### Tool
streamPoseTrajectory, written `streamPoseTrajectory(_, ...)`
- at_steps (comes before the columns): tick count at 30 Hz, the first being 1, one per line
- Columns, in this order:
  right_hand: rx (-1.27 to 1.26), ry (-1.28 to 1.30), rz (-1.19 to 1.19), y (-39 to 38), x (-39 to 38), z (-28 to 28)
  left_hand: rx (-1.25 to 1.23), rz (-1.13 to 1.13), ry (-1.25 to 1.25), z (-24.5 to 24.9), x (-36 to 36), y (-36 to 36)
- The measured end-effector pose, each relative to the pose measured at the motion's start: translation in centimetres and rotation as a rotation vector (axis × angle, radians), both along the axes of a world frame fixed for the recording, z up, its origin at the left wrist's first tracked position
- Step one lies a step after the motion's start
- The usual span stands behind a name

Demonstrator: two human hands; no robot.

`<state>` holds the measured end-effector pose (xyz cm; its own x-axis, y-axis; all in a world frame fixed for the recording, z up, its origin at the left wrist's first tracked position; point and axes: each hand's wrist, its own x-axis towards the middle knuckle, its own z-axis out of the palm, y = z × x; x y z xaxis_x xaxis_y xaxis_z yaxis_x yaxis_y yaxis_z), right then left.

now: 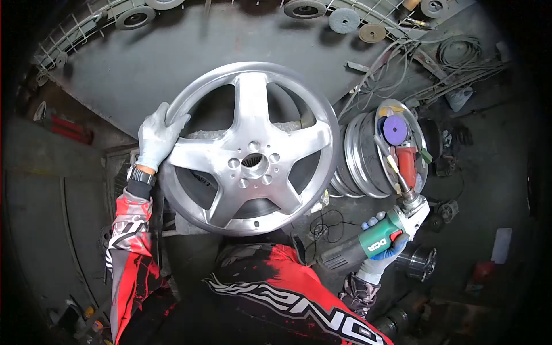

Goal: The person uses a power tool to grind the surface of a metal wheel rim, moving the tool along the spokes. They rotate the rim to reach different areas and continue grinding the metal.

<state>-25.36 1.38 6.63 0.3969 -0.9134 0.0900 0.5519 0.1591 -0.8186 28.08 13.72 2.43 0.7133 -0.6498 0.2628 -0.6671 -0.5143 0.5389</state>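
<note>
A bare silver alloy wheel [251,103] with wide spokes fills the middle of the view, its face turned up towards me. My gloved left hand [155,137] grips the wheel's outer edge at the left, fingers curled over the rim. At the lower right, my right hand [382,261], in a grey and blue glove, is wrapped around a green and black angle grinder [372,240]. The grinder's metal head points up and to the right, away from the wheel. Its working side is hidden from this angle.
Right of the wheel, more rims [362,155] lie stacked, with a red grinder [407,167] and a purple disc [395,130] on top. Abrasive discs [344,20] hang from a wire rack along the back. Loose cables [397,63] run at the upper right.
</note>
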Motion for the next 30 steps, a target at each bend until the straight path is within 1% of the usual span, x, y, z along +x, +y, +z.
streamPoseTrajectory(2, 0.029, -0.041, 0.013, -0.2, 0.3, 0.4, -0.033, 0.011, 0.002, -0.2, -0.3, 0.3)
streamPoseTrajectory(5, -0.011, -0.046, 0.008, -0.2, 0.7, 0.6, -0.099, 0.036, 0.032, -1.1, -0.4, 0.8)
streamPoseTrajectory(8, -0.016, -0.037, -0.009, -0.1, 0.7, 0.9, -0.063, 0.095, -0.042, -2.8, -0.7, 1.6)
streamPoseTrajectory(9, -0.008, -0.032, -0.037, -0.1, 0.9, 1.0, -0.180, 0.108, 0.065, -3.1, -1.3, 2.2)
streamPoseTrajectory(10, -0.015, -0.059, 0.008, -0.4, 0.7, 0.8, -0.296, 0.119, 0.172, -3.5, -2.0, 2.9)
streamPoseTrajectory(11, -0.012, -0.061, 0.012, -0.7, 0.5, 0.6, -0.289, 0.173, 0.265, -3.8, -2.9, 3.9)
streamPoseTrajectory(13, -0.049, -0.047, 0.073, -1.1, 0.1, 0.3, -0.367, 0.251, 0.236, -5.5, -4.6, 4.9)
streamPoseTrajectory(15, -0.062, -0.026, 0.089, -1.3, 0.4, 0.2, -0.389, 0.279, 0.193, -6.6, -5.0, 5.3)
streamPoseTrajectory(17, 0.004, -0.011, 0.090, -1.6, 1.6, 0.6, -0.388, 0.311, 0.163, -6.3, -5.3, 6.1)
streamPoseTrajectory(18, 0.036, -0.021, 0.101, -1.8, 2.2, 0.5, -0.338, 0.328, 0.147, -6.4, -5.4, 6.1)
streamPoseTrajectory(19, 0.060, -0.062, 0.160, -2.0, 3.3, 0.8, -0.293, 0.344, 0.131, -6.3, -5.4, 5.8)
streamPoseTrajectory(21, 0.117, -0.091, 0.221, -2.4, 4.9, 0.8, -0.263, 0.354, 0.121, -4.5, -7.0, 5.6)
streamPoseTrajectory(23, 0.147, -0.056, 0.172, -2.8, 6.4, 1.2, -0.278, 0.496, -0.445, -3.8, -8.9, 4.6)
streamPoseTrajectory(24, 0.111, 0.061, 0.125, -3.2, 6.9, 1.3, -0.374, 0.411, -0.335, -2.3, -10.6, 3.8)
streamPoseTrajectory(25, 0.078, 0.184, 0.070, -3.5, 7.6, 1.4, -0.514, 0.272, -0.213, -0.4, -12.5, 2.4)
streamPoseTrajectory(26, 0.088, 0.210, 0.012, -3.7, 8.5, 1.6, -0.664, 0.036, 0.180, 1.8, -14.9, 1.0)
streamPoseTrajectory(27, 0.084, 0.223, 0.022, -3.6, 9.6, 2.3, -0.724, -0.125, 0.449, 0.4, -16.8, -1.0)
streamPoseTrajectory(28, 0.060, 0.287, -0.018, -4.0, 10.1, 2.3, -0.580, -0.251, 0.514, 1.7, -18.8, -2.6)
streamPoseTrajectory(29, 0.038, 0.352, -0.059, -4.4, 10.6, 2.2, -0.448, -0.530, 0.540, 2.7, -19.9, -3.7)
streamPoseTrajectory(30, 0.037, 0.364, -0.070, -4.5, 11.2, 2.5, -0.518, -0.623, 0.614, 2.5, -21.0, -5.5)
